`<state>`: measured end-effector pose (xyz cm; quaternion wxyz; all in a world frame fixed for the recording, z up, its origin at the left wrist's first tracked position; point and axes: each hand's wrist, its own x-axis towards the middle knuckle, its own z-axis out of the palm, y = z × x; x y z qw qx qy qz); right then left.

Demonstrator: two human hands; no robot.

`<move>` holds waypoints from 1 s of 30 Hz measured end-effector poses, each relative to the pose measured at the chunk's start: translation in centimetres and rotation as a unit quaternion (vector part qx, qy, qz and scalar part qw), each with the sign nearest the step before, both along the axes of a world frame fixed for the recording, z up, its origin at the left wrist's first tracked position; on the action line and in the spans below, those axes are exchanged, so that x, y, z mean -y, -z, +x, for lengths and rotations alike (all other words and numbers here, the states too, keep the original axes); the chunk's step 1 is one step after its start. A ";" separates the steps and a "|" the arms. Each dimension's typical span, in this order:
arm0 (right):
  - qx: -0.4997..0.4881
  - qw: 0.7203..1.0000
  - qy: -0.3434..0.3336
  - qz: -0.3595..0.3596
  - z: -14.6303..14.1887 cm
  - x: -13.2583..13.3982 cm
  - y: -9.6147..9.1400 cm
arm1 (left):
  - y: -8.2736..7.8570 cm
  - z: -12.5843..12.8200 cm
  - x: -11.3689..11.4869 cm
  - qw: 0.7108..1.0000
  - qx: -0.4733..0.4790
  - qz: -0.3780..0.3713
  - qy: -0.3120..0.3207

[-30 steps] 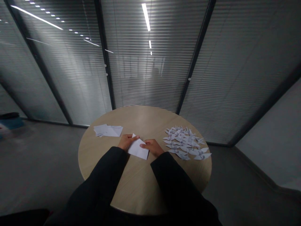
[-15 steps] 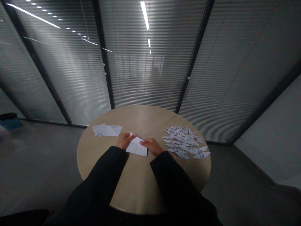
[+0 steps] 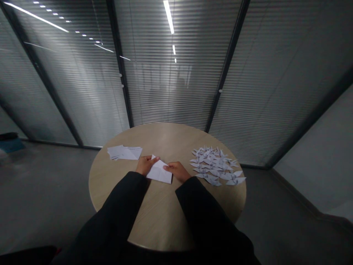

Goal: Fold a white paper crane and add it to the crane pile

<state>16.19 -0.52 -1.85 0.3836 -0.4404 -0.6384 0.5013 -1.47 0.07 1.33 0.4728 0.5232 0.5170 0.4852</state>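
Between my two hands is a folded sheet of white paper (image 3: 159,173), its upper edge slanting to a point near my left thumb. My left hand (image 3: 145,165) grips its left side, thumb on top and the other fingers mostly hidden underneath. On the right side, my right hand (image 3: 178,170) pinches the paper with the thumb over it. Flat sheets of white paper (image 3: 124,152) lie in a loose stack to the left of my left hand. Right of my right hand, many folded paper cranes (image 3: 215,163) are grouped in rows.
Everything lies on a round wooden table (image 3: 162,217). Behind it stands a glass partition with blinds (image 3: 171,95) and dark frames. A blue bin with a black rim (image 3: 12,142) is on the floor at far left. A pale wall (image 3: 325,158) rises at right.
The whole view has shifted very slightly. Both hands keep the same hold on the folded paper, and nothing else has visibly moved.
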 end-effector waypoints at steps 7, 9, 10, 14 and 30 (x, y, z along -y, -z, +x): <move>0.004 1.000 0.003 0.004 0.0 0.0 -0.3 | -0.3 0.1 0.2 1.000 0.011 -0.007 -0.005; 0.010 1.000 0.011 0.004 0.0 0.0 -0.2 | -0.3 0.1 0.2 1.000 0.012 -0.004 -0.008; 0.013 1.000 0.018 0.006 0.0 0.0 -0.2 | -0.3 0.1 0.2 1.000 0.014 -0.003 -0.008; 0.033 0.998 0.047 0.026 -0.1 0.0 0.1 | 0.0 0.1 0.0 0.999 0.042 -0.005 0.007; 0.034 0.997 0.050 0.045 -0.5 0.4 -0.5 | 0.7 0.2 -0.3 0.997 0.075 -0.014 0.016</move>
